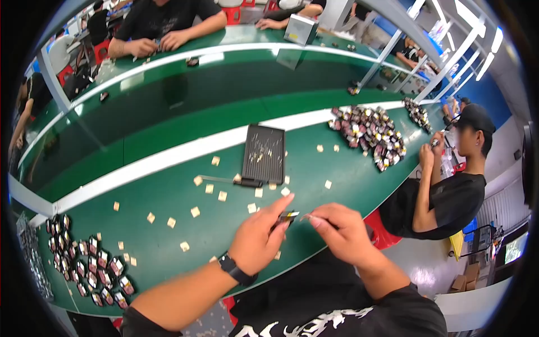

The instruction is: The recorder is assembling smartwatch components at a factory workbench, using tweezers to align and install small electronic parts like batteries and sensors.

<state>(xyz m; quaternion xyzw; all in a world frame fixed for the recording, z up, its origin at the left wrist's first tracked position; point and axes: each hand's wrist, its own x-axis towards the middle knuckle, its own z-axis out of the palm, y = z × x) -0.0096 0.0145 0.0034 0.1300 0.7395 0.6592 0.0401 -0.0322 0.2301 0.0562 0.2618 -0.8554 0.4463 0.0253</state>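
My left hand [259,238], with a dark band on its wrist, is closed around a small black part [288,215] with a pale and yellow face. Just to the right, my right hand [341,229] pinches a tiny thin piece [306,217] between thumb and fingertips, its kind too small to tell. The two hands are close but apart. Beyond them lies a black ribbed tray [265,154] with thin slivers scattered in it. A screwdriver [248,182] with a black handle rests at its near edge. Small beige squares [195,212] are strewn over the green table.
Many small black parts [92,267] lie at the near left, and a larger heap [370,135] sits at the far right. A white strip [168,153] runs along the conveyor [185,101]. A co-worker [443,185] sits at right; another person [168,28] works across.
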